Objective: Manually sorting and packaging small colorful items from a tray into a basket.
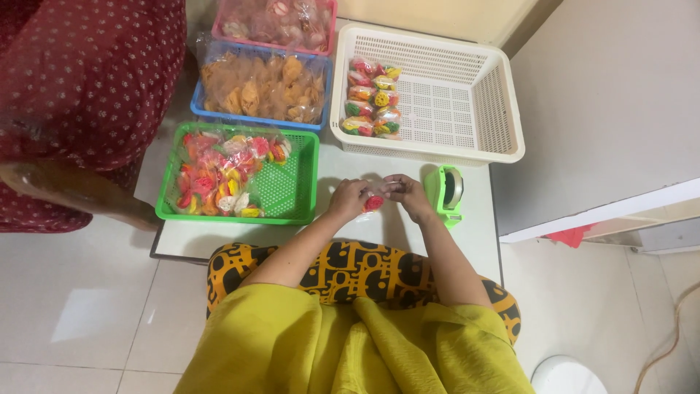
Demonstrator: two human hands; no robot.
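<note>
My left hand (pixel 348 198) and my right hand (pixel 410 195) meet over the low white table (pixel 477 219), both pinching a small clear packet of colourful snacks (pixel 373 201). A green tape dispenser (pixel 447 192) stands just right of my right hand. To the left, a green basket (pixel 295 191) holds several loose colourful snack pieces in plastic. Behind my hands, a white basket (pixel 467 95) holds several finished packets (pixel 372 98) stacked at its left side.
A blue basket (pixel 211 109) of orange-brown snacks and a pink basket (pixel 332 25) sit at the back left. Another person in dark red dotted cloth (pixel 80 87) sits at the left. A white round object (pixel 565 376) lies on the floor at the bottom right.
</note>
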